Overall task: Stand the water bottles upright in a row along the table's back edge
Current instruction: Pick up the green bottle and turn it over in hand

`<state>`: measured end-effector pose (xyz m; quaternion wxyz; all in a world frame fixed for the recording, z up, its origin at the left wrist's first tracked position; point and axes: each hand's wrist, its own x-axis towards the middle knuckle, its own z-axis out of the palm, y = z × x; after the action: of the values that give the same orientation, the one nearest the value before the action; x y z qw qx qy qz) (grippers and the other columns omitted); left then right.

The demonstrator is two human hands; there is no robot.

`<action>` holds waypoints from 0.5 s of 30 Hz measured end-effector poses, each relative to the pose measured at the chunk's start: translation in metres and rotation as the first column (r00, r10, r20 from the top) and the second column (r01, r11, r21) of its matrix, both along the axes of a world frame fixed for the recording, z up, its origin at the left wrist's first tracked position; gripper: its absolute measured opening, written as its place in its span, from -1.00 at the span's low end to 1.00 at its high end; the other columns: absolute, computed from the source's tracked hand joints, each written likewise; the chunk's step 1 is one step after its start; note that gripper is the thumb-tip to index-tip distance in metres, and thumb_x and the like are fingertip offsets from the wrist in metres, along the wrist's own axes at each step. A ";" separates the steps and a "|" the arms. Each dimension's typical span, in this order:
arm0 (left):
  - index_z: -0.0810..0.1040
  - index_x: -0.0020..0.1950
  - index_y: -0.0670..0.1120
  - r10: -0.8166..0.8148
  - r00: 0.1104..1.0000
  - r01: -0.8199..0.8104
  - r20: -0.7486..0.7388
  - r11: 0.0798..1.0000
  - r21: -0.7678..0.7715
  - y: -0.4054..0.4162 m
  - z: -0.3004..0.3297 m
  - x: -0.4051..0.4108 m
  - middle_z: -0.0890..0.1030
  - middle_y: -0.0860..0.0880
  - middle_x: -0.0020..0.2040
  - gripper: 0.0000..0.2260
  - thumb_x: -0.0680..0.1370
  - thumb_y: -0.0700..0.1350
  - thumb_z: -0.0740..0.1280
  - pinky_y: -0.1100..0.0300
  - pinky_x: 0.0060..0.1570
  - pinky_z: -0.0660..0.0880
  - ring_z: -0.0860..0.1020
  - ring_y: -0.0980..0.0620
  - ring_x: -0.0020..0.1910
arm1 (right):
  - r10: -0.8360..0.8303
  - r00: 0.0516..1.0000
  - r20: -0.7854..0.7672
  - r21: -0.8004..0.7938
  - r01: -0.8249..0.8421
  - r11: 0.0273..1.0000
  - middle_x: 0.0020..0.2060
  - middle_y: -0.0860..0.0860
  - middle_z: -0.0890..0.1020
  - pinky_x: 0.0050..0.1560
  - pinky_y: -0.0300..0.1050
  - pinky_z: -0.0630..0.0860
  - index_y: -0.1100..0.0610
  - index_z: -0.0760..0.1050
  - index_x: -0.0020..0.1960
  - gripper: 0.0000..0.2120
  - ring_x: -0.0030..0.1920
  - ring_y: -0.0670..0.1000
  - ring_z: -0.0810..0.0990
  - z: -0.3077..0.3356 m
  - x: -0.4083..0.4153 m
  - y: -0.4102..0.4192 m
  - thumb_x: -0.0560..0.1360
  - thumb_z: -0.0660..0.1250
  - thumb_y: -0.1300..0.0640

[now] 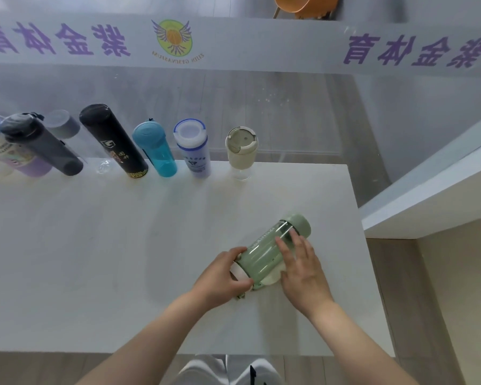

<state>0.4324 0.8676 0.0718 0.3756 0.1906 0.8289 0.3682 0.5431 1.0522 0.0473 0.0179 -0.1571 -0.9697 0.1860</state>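
Nearly done, by the head view: several bottles (161, 148) stand in a row along the table's (95, 245) back edge; one green bottle (272, 250) lies near the right front; left hand (222, 276) grips its cap end; right hand (300, 268) rests spread across its body; it needs standing beside the cream cup (241, 151).

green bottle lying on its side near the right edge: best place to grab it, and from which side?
Take the green bottle around its clear mid-body, from above. It lies flat, slanting toward the back right, so the round barrel is exposed on top. The left hand already wraps the near end, and the right hand lies over the middle.
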 end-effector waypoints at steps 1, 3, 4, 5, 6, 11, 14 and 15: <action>0.35 0.37 0.19 -0.016 1.000 0.015 -0.022 1.000 -0.019 -0.008 0.005 -0.002 0.44 0.11 0.11 -0.40 0.36 0.05 0.44 0.49 -0.20 0.43 0.53 0.28 -0.11 | 0.044 0.999 0.004 0.026 -0.044 0.999 0.47 0.21 0.27 0.36 0.20 0.34 0.01 0.12 0.51 -0.07 0.43 0.24 0.17 0.000 -0.003 -0.006 0.24 0.44 0.32; 0.35 0.36 0.22 -0.024 0.998 0.022 -0.054 0.999 -0.042 -0.025 0.017 -0.004 0.44 0.15 0.10 -0.39 0.33 0.14 0.42 0.44 -0.06 0.42 0.49 0.25 0.01 | 0.090 0.996 0.022 0.023 -0.090 0.996 0.49 0.18 0.23 0.40 0.21 0.23 -0.01 0.03 0.53 0.01 0.46 0.23 0.13 0.001 -0.008 -0.024 0.21 0.48 0.26; 0.36 0.36 0.23 -0.015 0.998 0.012 -0.056 0.999 -0.040 -0.033 0.023 -0.005 0.45 0.15 0.11 -0.37 0.30 0.20 0.41 0.33 0.03 0.46 0.49 0.22 0.04 | 0.096 0.995 0.026 0.014 -0.097 0.995 0.50 0.17 0.21 0.40 0.22 0.22 -0.01 0.00 0.53 0.03 0.47 0.24 0.14 0.001 -0.010 -0.033 0.22 0.49 0.23; 0.37 0.35 0.23 0.004 0.999 -0.006 -0.053 1.000 -0.026 -0.041 0.029 -0.006 0.47 0.15 0.12 -0.34 0.26 0.25 0.40 0.22 0.09 0.49 0.51 0.19 0.06 | 0.095 0.995 0.024 0.004 -0.095 0.995 0.50 0.16 0.21 0.39 0.24 0.26 -0.02 0.01 0.53 0.02 0.46 0.25 0.17 0.002 -0.012 -0.042 0.23 0.50 0.19; 0.37 0.34 0.23 0.026 0.998 -0.026 -0.049 1.000 0.000 -0.049 0.037 -0.006 0.49 0.14 0.12 -0.31 0.22 0.28 0.39 0.15 0.10 0.52 0.53 0.17 0.05 | 0.087 0.996 0.015 -0.011 -0.087 0.996 0.48 0.16 0.23 0.35 0.24 0.33 -0.02 0.05 0.53 -0.02 0.44 0.26 0.21 0.003 -0.014 -0.051 0.25 0.50 0.15; 0.35 0.37 0.20 0.021 0.995 -0.012 -0.095 0.996 0.092 -0.082 0.070 -0.005 0.52 0.16 0.17 -0.37 0.35 0.17 0.48 0.21 0.09 0.51 0.55 0.19 0.06 | -0.063 0.996 -0.067 -0.116 0.054 0.992 0.36 0.16 0.34 0.02 0.10 0.57 -0.07 0.21 0.42 -0.26 0.28 0.22 0.32 0.014 -0.014 -0.086 0.34 0.49 -0.02; 0.34 0.36 0.22 0.008 0.996 0.009 -0.091 0.982 0.187 -0.090 0.081 -0.001 0.49 0.22 0.24 -0.42 0.40 0.11 0.48 0.26 0.18 0.47 0.51 0.26 0.15 | -0.134 0.988 -0.071 -0.157 0.122 0.980 0.37 0.10 0.34 -0.06 0.07 0.58 -0.10 0.17 0.41 -0.23 0.29 0.19 0.36 0.018 -0.007 -0.089 0.33 0.51 -0.06; 0.33 0.37 0.21 -0.006 0.996 0.026 -0.086 0.973 0.229 -0.089 0.082 0.001 0.47 0.22 0.27 -0.42 0.41 0.08 0.49 0.26 0.20 0.46 0.49 0.27 0.18 | -0.159 0.984 -0.077 -0.184 0.143 0.972 0.38 0.07 0.34 -0.02 0.07 0.57 -0.09 0.17 0.41 -0.23 0.28 0.17 0.38 0.020 -0.005 -0.087 0.33 0.51 -0.06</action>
<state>0.4333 0.7783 0.1541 0.3185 0.2551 0.7943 0.4500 0.5380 0.9649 0.0669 0.0621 -0.2226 -0.9326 0.2771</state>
